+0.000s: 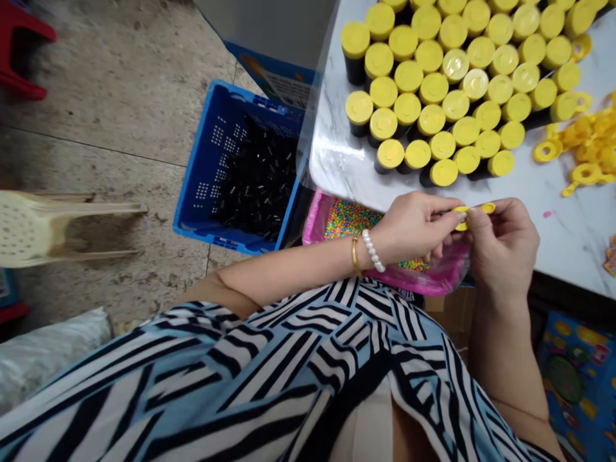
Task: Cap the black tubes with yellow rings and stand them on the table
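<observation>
My left hand (416, 224), with a pearl bracelet (373, 250) and a gold bangle at the wrist, is closed at the front edge of the table. Its thumb and fingers pinch a small yellow plastic cap (461, 219). My right hand (505, 247) meets it from the other side, thumb pressed on the same cap. A yellow ring-like part (487, 208) sticks out by the right fingers. What lies under the cap is mostly hidden by my fingers. Below both hands is a pink tray (440, 282) of small multicoloured beads (349, 218).
Many black tubes with yellow caps (430, 119) stand in rows on the marble-patterned table (337, 160). Loose yellow ring parts (590, 151) are heaped at the right. A blue crate (192, 186) of black tubes (260, 183) stands on the floor, near a cream stool (29, 228).
</observation>
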A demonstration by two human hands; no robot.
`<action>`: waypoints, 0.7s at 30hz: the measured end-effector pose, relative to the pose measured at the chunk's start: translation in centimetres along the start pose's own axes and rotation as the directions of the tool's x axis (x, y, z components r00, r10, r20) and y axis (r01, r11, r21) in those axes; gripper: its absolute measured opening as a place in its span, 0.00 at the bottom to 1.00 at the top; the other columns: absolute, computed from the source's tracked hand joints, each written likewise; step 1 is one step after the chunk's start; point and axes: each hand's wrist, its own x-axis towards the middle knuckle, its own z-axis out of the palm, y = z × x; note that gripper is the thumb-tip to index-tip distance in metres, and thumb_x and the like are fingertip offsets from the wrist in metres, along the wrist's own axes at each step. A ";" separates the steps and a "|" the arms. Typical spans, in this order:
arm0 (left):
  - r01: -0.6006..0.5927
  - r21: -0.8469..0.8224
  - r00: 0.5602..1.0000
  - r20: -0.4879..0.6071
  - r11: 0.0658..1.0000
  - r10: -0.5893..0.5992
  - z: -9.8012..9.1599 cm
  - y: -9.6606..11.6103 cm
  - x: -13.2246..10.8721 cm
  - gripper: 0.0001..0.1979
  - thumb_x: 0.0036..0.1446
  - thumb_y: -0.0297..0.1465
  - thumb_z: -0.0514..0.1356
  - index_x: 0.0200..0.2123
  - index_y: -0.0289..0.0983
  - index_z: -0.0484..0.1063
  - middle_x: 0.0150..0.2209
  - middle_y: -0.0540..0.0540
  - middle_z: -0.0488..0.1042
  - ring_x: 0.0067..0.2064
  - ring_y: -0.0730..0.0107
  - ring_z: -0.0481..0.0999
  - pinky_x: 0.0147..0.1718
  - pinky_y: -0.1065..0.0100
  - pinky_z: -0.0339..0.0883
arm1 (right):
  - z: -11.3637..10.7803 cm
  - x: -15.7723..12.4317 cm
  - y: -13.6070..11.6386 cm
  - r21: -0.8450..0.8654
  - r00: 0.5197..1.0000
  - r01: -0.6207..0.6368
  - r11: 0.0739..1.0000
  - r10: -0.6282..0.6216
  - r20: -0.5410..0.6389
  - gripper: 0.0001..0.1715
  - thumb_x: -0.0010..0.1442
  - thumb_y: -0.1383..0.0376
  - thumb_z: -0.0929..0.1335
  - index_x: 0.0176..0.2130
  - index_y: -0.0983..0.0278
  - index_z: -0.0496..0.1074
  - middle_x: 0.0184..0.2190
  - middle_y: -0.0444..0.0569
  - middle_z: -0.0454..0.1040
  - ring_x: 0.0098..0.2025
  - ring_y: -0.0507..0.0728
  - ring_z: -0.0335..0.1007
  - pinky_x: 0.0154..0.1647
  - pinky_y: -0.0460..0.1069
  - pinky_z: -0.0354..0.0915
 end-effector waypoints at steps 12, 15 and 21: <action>-0.328 0.582 0.904 -0.035 0.744 0.426 -0.1 -1.4 -0.2 0.18 0.66 0.36 0.65 0.54 0.32 0.73 0.37 0.44 0.81 0.37 0.67 0.80 0.39 0.66 0.71 | 0.5 0.3 2.2 0.143 0.979 0.124 0.982 -0.097 -0.180 0.18 0.58 0.52 0.76 0.40 0.60 0.73 0.33 0.42 0.72 0.31 0.47 0.70 0.30 0.42 0.69; -0.340 0.636 0.894 -0.009 0.693 0.447 0.2 -1.4 0.1 0.11 0.69 0.34 0.60 0.49 0.32 0.73 0.40 0.42 0.81 0.40 0.65 0.80 0.39 0.65 0.71 | -0.7 1.4 1.7 0.255 1.000 -0.028 0.967 0.027 0.010 0.23 0.60 0.45 0.72 0.39 0.61 0.72 0.31 0.42 0.73 0.28 0.48 0.70 0.27 0.44 0.70; -0.319 0.632 0.910 -0.003 0.706 0.414 0.3 -1.4 -0.1 0.10 0.69 0.34 0.58 0.46 0.34 0.72 0.37 0.44 0.79 0.38 0.66 0.80 0.39 0.67 0.69 | -3.3 4.3 -0.6 0.006 0.865 -0.285 0.958 0.255 0.433 0.24 0.47 0.57 0.82 0.33 0.64 0.69 0.25 0.43 0.71 0.25 0.48 0.68 0.26 0.44 0.68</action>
